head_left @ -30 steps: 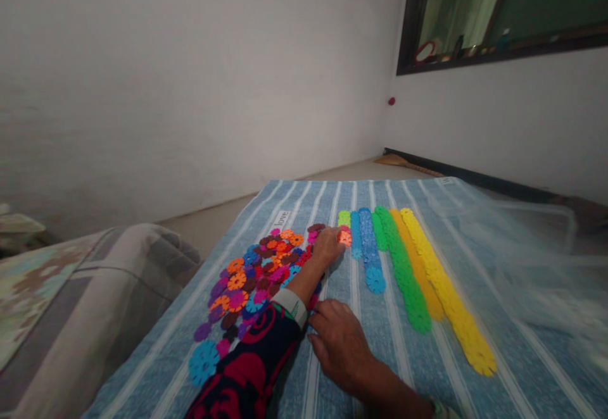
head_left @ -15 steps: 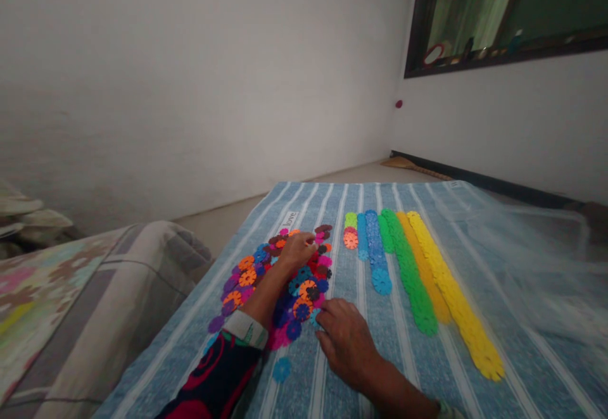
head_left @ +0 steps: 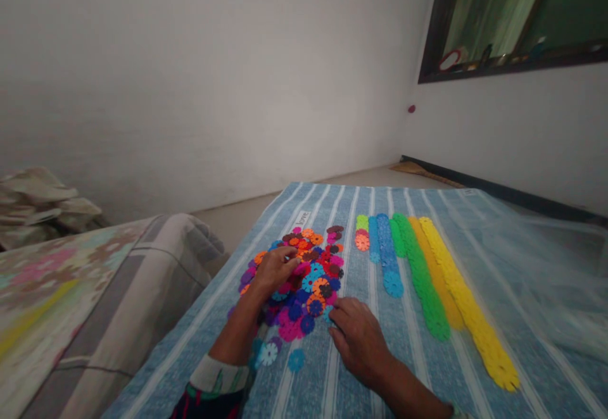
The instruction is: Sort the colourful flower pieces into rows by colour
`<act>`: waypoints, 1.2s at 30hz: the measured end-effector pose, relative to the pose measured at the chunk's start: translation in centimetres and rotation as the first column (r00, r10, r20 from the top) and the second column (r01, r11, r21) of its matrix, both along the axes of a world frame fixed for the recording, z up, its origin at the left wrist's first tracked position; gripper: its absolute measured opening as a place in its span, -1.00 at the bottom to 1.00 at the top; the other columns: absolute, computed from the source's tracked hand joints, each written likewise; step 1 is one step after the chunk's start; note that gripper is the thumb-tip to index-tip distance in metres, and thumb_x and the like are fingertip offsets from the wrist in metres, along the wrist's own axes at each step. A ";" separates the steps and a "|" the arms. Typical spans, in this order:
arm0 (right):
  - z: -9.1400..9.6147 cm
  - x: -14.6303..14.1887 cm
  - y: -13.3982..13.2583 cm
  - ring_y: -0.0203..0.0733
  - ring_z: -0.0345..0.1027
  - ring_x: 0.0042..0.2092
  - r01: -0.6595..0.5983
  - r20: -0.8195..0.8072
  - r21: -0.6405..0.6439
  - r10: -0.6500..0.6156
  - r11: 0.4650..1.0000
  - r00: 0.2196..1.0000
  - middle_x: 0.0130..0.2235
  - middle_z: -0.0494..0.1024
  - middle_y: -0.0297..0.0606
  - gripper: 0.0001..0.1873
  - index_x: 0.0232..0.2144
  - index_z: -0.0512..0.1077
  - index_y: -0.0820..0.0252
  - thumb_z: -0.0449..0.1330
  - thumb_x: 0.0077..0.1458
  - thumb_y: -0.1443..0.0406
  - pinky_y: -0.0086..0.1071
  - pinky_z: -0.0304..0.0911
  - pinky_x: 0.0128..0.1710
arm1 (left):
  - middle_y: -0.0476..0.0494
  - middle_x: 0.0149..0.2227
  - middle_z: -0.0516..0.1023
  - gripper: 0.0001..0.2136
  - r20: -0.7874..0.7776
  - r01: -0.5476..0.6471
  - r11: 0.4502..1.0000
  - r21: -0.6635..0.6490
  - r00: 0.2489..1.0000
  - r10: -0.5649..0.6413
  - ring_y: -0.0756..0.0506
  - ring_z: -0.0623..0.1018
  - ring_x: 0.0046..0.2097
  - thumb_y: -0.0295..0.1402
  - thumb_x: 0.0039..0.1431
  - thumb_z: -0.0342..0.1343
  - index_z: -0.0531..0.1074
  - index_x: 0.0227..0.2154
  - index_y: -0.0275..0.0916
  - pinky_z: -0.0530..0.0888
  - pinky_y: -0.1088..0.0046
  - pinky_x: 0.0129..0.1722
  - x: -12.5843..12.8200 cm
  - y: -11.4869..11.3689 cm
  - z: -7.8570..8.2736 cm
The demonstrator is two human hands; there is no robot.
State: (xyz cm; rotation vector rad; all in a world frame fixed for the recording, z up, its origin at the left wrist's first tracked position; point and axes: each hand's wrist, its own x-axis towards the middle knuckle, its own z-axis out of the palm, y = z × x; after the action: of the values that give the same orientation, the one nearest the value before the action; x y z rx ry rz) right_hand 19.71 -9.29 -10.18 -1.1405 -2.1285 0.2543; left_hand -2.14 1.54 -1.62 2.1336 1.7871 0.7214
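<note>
A heap of flat flower-shaped plastic discs (head_left: 308, 280) in orange, purple, blue, pink and brown lies on a blue striped cloth (head_left: 427, 375). My left hand (head_left: 274, 268) rests on the heap's left side, fingers curled over discs. Palm down at the heap's near right edge, my right hand (head_left: 360, 338) touches a blue disc with its fingertips. To the right lie sorted rows: a single orange disc (head_left: 362, 242), a light green one (head_left: 362, 221), a blue row (head_left: 387, 254), a green row (head_left: 420, 276), an orange-yellow row (head_left: 439, 286) and a yellow row (head_left: 470, 308).
Folded blankets (head_left: 95, 292) lie beside the cloth on the left. A thin clear plastic sheet (head_left: 546, 267) covers the right side. White walls stand behind, with a dark-framed window (head_left: 513, 20) at the upper right. Two loose blue discs (head_left: 282, 357) sit near my left forearm.
My left hand left an orange disc at the head of the rows and drew back left onto the heap. My right hand stayed at the heap's edge. The view shifted.
</note>
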 end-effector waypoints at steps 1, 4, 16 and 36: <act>0.0 0.0 0.0 -0.08 0.30 -0.05 -0.001 -0.002 0.005 0.001 1.000 1.000 -0.11 0.47 -0.20 -0.78 -0.27 0.39 0.13 0.18 0.02 0.48 -0.19 0.23 -0.05 | -0.03 -0.35 0.58 -0.78 -0.001 -0.005 1.000 -0.003 1.000 0.005 -0.07 0.51 -0.29 -0.28 0.05 0.04 0.54 -0.33 -0.20 0.40 0.46 -0.25 -0.1 0.0 0.0; 0.1 0.1 -0.1 -0.08 0.31 -0.06 0.002 -0.002 0.013 -0.002 1.000 1.000 -0.10 0.48 -0.20 -0.77 -0.27 0.39 0.13 0.17 0.02 0.49 -0.19 0.23 -0.06 | -0.01 -0.39 0.56 -0.78 -0.025 -0.006 1.000 -0.024 1.000 0.006 -0.06 0.51 -0.31 -0.29 0.05 0.04 0.55 -0.32 -0.20 0.39 0.48 -0.30 -0.1 -0.1 0.2; 0.3 0.4 -0.4 -0.07 0.31 -0.04 -0.001 0.025 0.002 0.001 1.000 1.000 -0.07 0.47 -0.18 -0.78 -0.24 0.41 0.13 0.17 0.05 0.47 -0.18 0.22 -0.04 | 0.07 -0.56 0.35 -0.87 -0.110 0.080 0.988 -0.132 0.989 -0.095 0.02 0.38 -0.44 -0.47 0.01 0.01 0.38 -0.58 -0.25 0.23 0.53 -0.41 -0.3 -0.1 0.0; 0.2 0.4 -0.4 -0.05 0.32 -0.04 0.004 0.010 0.027 -0.004 1.000 1.000 -0.08 0.49 -0.17 -0.79 -0.24 0.41 0.15 0.17 0.05 0.47 -0.19 0.22 -0.04 | -0.15 -0.09 0.57 -0.88 -0.310 0.262 0.961 -0.090 0.909 -0.277 -0.16 0.49 0.00 -0.47 0.04 0.12 0.54 -0.37 -0.23 0.33 0.31 0.08 2.9 -1.4 0.1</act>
State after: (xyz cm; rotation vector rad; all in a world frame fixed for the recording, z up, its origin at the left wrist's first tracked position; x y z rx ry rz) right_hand 20.07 -9.65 -10.01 -1.1327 -2.1323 0.2174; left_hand 0.78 0.14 -1.53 2.5131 1.5764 0.2722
